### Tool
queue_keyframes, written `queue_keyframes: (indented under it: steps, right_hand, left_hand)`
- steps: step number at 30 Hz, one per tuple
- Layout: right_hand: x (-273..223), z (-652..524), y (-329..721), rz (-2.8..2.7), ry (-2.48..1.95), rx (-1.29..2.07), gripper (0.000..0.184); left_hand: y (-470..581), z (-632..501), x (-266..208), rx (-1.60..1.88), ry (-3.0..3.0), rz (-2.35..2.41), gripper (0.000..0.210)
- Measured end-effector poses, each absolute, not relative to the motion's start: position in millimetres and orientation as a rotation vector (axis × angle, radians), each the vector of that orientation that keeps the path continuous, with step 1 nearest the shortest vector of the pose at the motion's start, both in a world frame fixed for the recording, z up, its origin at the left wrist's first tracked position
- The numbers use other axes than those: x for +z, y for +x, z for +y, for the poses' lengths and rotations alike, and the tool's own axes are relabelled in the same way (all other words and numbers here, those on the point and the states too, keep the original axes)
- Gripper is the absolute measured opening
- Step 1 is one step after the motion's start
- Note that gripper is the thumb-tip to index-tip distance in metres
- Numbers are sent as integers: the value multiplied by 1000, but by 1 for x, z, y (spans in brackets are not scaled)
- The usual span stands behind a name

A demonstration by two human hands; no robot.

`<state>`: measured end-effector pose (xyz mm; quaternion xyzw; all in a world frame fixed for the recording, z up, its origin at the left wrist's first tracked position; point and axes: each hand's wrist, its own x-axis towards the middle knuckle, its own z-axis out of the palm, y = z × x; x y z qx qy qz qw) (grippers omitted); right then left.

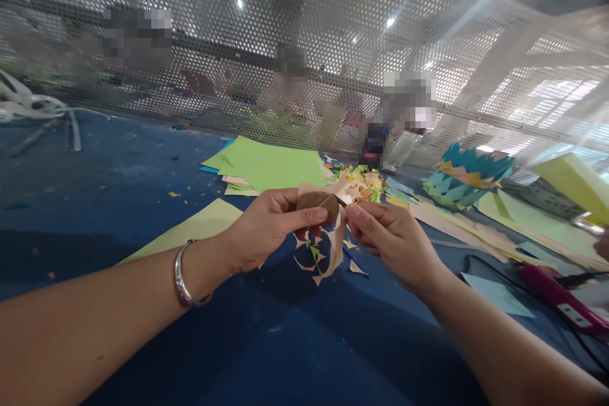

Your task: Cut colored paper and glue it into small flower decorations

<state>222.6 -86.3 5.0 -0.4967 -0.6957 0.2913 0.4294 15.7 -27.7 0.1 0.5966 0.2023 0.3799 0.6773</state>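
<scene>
My left hand [273, 225], with a silver bangle at its wrist, is closed on a rounded brown cardboard piece [311, 201] and the peach paper [304, 188] behind it. My right hand [387, 231] pinches a thin dark tool [339, 200] whose tip meets the edge of the cardboard and paper. Most of that tool is hidden by the fingers, so its kind is unclear. A curled peach paper strip [337, 250] dangles between my hands. Paper offcuts [314, 256] lie beneath on the blue table [280, 342].
Green paper sheets [280, 165] and a heap of small scraps [361, 184] lie beyond my hands. At right stand a teal zigzag paper crown [469, 177] and a magenta power strip [556, 295] with a black cord. A perforated metal screen [228, 70] borders the table's back.
</scene>
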Motion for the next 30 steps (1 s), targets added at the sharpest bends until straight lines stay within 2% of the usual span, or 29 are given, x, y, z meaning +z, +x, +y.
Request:
queue_keyframes:
  steps: [30]
  right_hand:
    - [15, -88, 226, -1970, -1352, 434, 49]
  left_hand:
    - [11, -23, 2, 742, 1446, 494, 16]
